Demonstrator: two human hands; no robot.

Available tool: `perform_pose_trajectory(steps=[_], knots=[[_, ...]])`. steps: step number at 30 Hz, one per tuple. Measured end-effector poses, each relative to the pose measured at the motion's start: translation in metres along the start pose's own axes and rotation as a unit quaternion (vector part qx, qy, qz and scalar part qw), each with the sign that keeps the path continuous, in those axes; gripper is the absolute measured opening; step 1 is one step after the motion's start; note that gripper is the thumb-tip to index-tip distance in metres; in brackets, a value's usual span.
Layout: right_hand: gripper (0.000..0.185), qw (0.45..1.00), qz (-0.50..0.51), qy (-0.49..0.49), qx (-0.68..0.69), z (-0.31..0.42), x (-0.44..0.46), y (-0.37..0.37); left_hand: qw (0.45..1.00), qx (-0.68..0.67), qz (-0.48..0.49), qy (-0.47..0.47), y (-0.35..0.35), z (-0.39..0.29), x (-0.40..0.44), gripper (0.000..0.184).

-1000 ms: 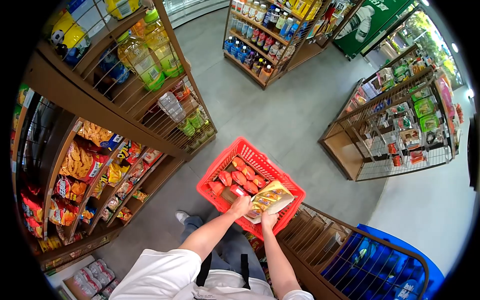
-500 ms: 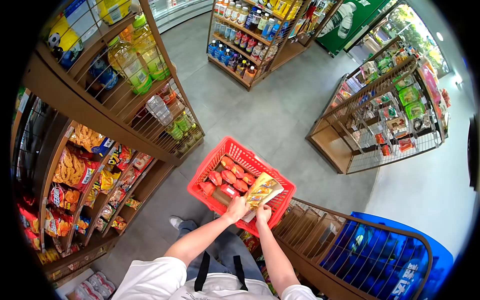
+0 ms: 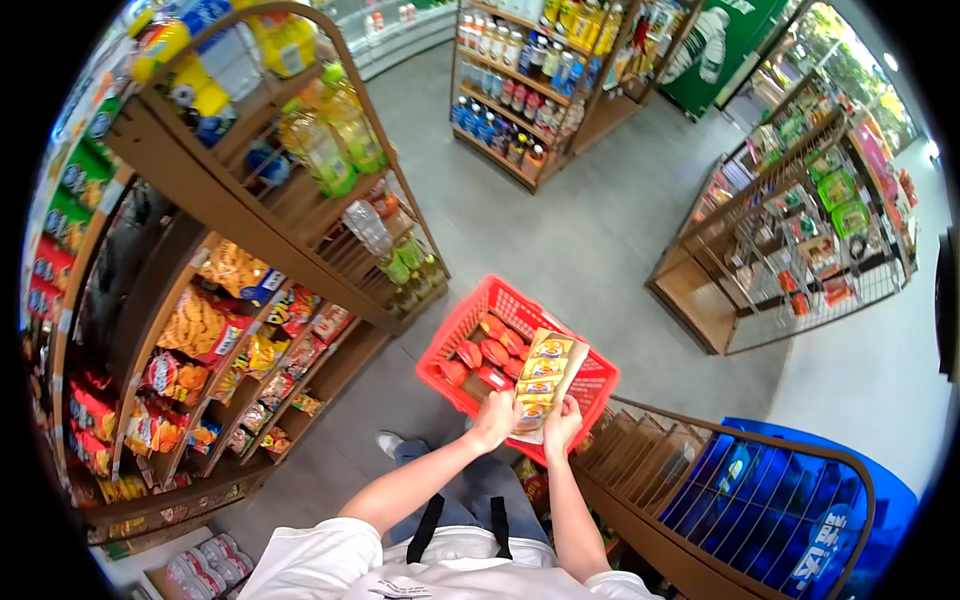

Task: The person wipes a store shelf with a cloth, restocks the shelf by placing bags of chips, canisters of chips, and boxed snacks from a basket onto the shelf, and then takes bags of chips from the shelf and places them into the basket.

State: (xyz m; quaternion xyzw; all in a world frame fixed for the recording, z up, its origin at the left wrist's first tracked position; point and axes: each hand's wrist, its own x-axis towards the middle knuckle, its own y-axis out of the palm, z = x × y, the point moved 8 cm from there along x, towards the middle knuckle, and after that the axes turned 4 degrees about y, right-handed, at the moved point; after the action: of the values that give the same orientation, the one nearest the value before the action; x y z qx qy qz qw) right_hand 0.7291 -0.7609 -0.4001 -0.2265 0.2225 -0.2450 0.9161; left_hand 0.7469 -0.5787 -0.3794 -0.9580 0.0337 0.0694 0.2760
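Note:
A red plastic shopping basket (image 3: 455,322) is below and in front of me, with several red packets (image 3: 495,350) grouped in its left and far part. Over its right part is a shallow carton of yellow packets (image 3: 545,365), tilted so its printed faces show. My left hand (image 3: 495,420) is closed on the carton's lower left edge. At the lower right edge, my right hand (image 3: 562,425) grips the same carton. My hands partly cover its near end, and whether its bottom rests on the basket is hidden.
A snack shelf (image 3: 215,340) and a rack of large bottles (image 3: 330,140) rise at left. Ahead is a drinks shelf (image 3: 520,90); a wire display rack (image 3: 790,220) stands at right. A curved brown rack (image 3: 640,450) lies close by my right arm.
My view has turned left, so the shelves and basket appear farther right. The carton has tipped, showing more of its yellow packets; both hands keep hold of it.

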Motion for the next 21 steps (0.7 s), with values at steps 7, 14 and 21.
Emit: perform_pose_trajectory(steps=[7,14,21], knots=[[0.014,0.970,0.105,-0.197,-0.102,0.144,-0.026,0.021,0.990,-0.067,-0.120,-0.033,-0.089,-0.025,-0.015,0.022],[0.014,0.895,0.270,-0.348,-0.069,0.282,-0.130,0.086,0.937,-0.107,-0.326,-0.065,-0.231,-0.031,-0.087,0.023],[0.019,0.801,0.417,-0.422,-0.078,0.324,-0.287,0.161,0.850,-0.100,-0.515,-0.048,-0.345,-0.011,-0.230,0.023]])
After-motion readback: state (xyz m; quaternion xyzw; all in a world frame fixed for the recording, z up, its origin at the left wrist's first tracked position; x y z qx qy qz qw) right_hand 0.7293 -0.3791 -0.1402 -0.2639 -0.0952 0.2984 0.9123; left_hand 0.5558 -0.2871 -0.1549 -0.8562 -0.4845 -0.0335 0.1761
